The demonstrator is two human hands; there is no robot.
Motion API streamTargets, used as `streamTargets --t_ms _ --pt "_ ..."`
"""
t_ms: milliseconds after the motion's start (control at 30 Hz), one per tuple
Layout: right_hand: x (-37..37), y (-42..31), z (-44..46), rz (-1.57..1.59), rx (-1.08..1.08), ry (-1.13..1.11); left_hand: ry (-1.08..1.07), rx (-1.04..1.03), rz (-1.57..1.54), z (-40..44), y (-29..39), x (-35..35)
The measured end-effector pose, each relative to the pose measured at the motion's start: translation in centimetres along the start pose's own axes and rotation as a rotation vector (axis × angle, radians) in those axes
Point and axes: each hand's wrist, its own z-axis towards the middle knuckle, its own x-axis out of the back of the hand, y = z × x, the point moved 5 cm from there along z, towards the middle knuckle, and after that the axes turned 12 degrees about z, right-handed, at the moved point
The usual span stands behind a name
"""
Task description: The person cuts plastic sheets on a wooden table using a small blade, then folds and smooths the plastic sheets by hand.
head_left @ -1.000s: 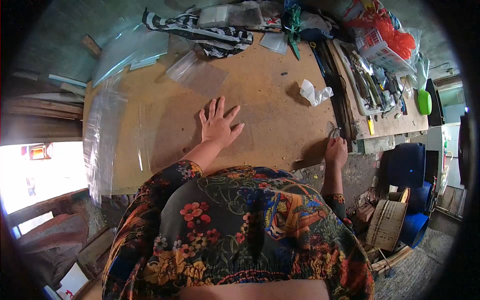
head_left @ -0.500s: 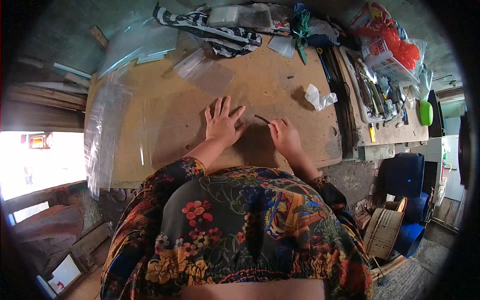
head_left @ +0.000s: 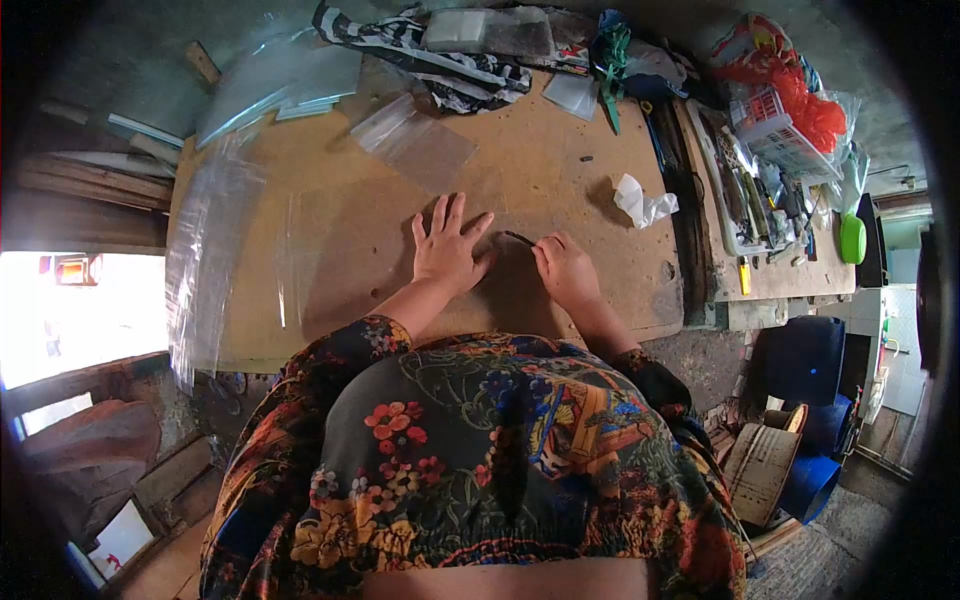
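Pinching the thin dark tool (head_left: 519, 239) by its near end, my right hand (head_left: 568, 272) sits right of the tip; on my feed the long axis slants up-left toward my left hand (head_left: 446, 255), empty, 5 digits spread flat over the counter (head_left: 540, 150).

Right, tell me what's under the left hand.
Brown tabletop shows around the left hand and between its spread fingers. Whatever lies directly beneath the palm is covered, so I can't tell.
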Motion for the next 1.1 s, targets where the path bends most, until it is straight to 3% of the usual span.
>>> streamTargets --t_ms 533,600,633,700,767,833,900,967,1033,1100 --pt "0.7 -0.5 0.0 -0.022 -0.037 -0.020 0.034 -0.007 -0.008 0.0 0.0 -0.1" --pt "2.4 -0.2 -0.1 0.018 0.002 0.207 0.033 -0.014 0.009 -0.1 0.0 -0.1" --pt "2.9 0.0 -0.4 0.017 0.002 0.211 0.030 -0.019 0.024 -0.1 0.0 -0.1" --pt "4.3 2.8 -2.1 0.577 -0.461 0.429 0.042 -0.020 0.021 -0.2 0.0 -0.1" --pt "5.5 5.7 -4.6 0.897 -0.489 0.568 0.056 -0.027 0.022 0.0 0.1 -0.3" --pt "8.4 5.9 -6.8 0.683 -0.557 0.739 0.084 -0.023 -0.003 0.1 0.0 -0.7" --pt "10.4 7.3 -9.8 0.584 -0.468 0.947 0.162 -0.017 0.016 -0.1 0.0 -0.7" --pt "11.2 8.7 -12.3 0.598 -0.455 1.010 0.243 -0.014 0.034 -0.6 0.0 -0.2" --pt "11.7 10.4 -14.4 0.608 -0.438 1.082 0.298 -0.250 0.138 -1.1 1.2 0.9" --pt "12.0 11.2 -15.1 0.263 -0.459 0.985 0.303 -0.285 0.122 -1.0 1.5 1.1"
